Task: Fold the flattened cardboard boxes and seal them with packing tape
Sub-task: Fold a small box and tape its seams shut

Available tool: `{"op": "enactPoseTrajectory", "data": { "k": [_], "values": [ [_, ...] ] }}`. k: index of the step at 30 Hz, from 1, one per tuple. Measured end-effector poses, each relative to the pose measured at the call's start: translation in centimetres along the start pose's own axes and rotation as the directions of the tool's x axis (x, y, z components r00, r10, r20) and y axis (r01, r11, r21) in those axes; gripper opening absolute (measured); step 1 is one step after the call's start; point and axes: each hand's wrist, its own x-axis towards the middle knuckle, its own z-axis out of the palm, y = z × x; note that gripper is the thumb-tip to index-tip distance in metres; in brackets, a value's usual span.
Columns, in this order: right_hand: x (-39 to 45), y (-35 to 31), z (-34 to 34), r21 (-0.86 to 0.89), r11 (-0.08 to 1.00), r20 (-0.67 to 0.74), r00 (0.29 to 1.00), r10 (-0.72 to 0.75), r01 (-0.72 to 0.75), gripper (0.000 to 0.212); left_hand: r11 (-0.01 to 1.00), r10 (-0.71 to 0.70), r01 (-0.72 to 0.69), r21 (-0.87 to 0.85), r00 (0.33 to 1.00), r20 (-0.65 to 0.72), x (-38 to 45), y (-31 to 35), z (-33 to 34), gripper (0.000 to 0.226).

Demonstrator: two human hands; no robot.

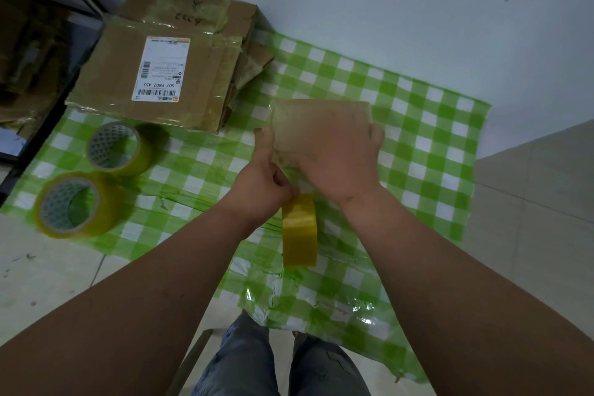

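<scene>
While you tape, stock stands thus. Cloth [418, 138]: green check, on floor. Flat boxes [154, 74]: stacked far left corner. Box [321, 116]: small, mid-cloth; your right hand [334, 164] lies over it, fingers wrapping the far side. Likely light, stiff; hold by edges. Spare rolls [119, 148]: two, left. Tape [299, 231]: roll hanging, pinched by your left hand [260, 183]; film probably clingy.

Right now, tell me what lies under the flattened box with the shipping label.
More flattened cardboard, stacked beneath the labelled box, its edges showing at the right and back. How many pieces, and the cloth beneath, stay hidden.
</scene>
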Motion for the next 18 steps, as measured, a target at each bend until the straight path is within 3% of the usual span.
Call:
{"op": "enactPoseTrajectory", "data": {
  "k": [5, 11, 18],
  "values": [
    [-1.0, 0.8, 0.3, 0.033, 0.987, 0.042, 0.987, 0.153, -0.154, 0.069, 1.0, 0.028, -0.028, -0.007, 0.999, 0.019, 0.5, 0.5, 0.1, 0.095],
    [0.0, 1.5, -0.3, 0.088, 0.986, 0.131, 0.982, 0.132, -0.145, 0.07, 0.997, 0.001, -0.001, 0.074, 1.0, 0.006, 1.2, 1.0, 0.0, 0.065],
    [-1.1, 2.5, -0.7, 0.129, 0.969, 0.13, 0.973, 0.192, -0.209, 0.088, 0.998, 0.021, -0.018, 0.054, 0.998, -0.061, 1.9, 1.1, 0.5, 0.117]
  ]
}}
